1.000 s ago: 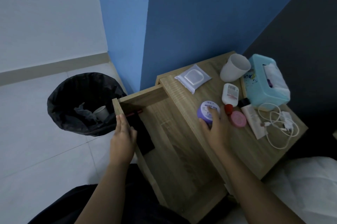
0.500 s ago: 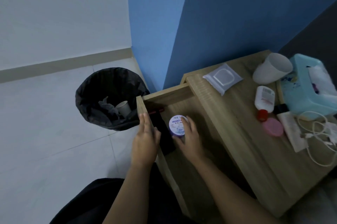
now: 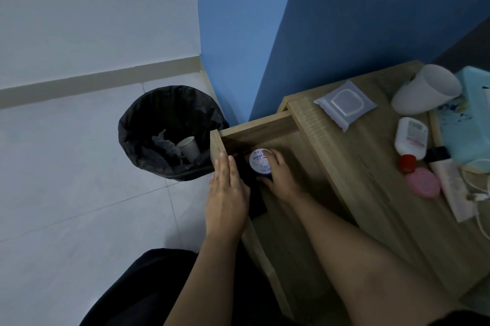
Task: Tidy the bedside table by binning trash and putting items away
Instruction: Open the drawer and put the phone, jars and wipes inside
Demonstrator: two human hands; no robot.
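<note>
My right hand (image 3: 282, 180) curls its fingers (image 3: 275, 156) round the jar (image 3: 260, 162), low in the far corner of the drawer (image 3: 265, 125). My left hand (image 3: 226, 193) lies flat, fingers straight, on the drawer's front edge. I'd seat the jar level on the drawer floor, clear of the dark item (image 3: 256, 198) just left of my fingers, then release without tipping it.

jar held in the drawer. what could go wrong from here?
The right hand grips the round purple jar with a white lid beside a flat black item in the open wooden drawer; landing partly on it, the jar could tilt.
The left hand lies flat on the drawer's front; pushing now could pinch the right hand.
</note>
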